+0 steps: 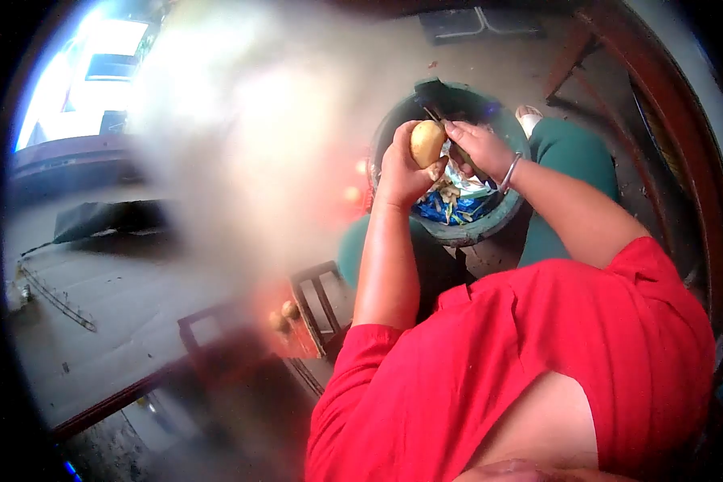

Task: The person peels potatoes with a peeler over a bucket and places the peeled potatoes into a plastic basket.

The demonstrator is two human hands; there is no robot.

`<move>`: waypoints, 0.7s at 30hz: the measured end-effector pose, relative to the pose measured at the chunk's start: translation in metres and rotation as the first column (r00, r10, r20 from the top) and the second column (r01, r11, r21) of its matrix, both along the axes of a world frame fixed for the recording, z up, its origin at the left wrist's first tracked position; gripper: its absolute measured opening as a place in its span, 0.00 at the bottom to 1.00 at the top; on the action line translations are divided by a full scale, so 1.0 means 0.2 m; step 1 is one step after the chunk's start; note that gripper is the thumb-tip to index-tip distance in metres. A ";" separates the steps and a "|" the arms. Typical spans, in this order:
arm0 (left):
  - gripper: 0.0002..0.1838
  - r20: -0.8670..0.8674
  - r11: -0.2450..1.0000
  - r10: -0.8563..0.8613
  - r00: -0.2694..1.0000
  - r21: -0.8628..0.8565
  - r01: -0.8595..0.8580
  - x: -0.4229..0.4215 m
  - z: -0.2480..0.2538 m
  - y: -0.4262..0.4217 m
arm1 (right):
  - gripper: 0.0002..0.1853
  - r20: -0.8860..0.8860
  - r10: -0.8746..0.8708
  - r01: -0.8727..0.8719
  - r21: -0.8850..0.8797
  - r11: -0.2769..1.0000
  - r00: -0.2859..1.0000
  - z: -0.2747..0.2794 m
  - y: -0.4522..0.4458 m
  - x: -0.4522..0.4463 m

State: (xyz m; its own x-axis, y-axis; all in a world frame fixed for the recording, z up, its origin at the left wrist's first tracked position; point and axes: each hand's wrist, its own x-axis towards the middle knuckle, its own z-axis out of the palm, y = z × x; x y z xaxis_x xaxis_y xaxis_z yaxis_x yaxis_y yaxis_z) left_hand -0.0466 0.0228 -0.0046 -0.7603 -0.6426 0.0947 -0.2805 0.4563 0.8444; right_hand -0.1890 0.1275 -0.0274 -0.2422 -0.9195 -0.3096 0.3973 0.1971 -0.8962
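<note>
Your left hand [402, 161] wraps a yellow-brown, rounded, potato-like vegetable [427, 145]; your right hand [484, 149] closes on a slim, dark tool [434, 116], mostly hidden.
Above the round, dark-green bin [466, 234], the vegetable should feel firm, light, perhaps slick; grip its left side.

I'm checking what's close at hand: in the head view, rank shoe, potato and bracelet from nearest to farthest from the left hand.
1. Potato: held in the left hand.
2. Bracelet: to the right, on the other wrist.
3. Shoe: farther right, low down beside the bin.
</note>
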 end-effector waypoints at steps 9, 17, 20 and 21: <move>0.36 0.033 0.999 0.011 0.999 0.031 -0.012 0.00 0.00 -0.02 | 0.14 -0.679 -0.189 -0.010 -0.278 0.961 0.709 0.00 -0.01 -0.02; 0.33 -0.052 0.997 -0.068 0.996 0.036 0.070 -0.03 0.00 0.04 | 0.20 -0.488 0.203 -0.220 0.024 0.975 0.849 -0.31 -0.03 -0.04; 0.33 -0.052 1.000 -0.027 0.998 0.014 0.028 -0.02 -0.01 0.03 | 0.21 -0.137 0.280 -0.210 0.385 0.899 0.950 -0.15 -0.02 -0.04; 0.33 -0.040 1.000 -0.012 0.999 0.007 0.012 -0.01 0.00 0.03 | 0.21 -0.271 0.252 -0.150 0.348 0.926 0.929 -0.09 -0.01 -0.03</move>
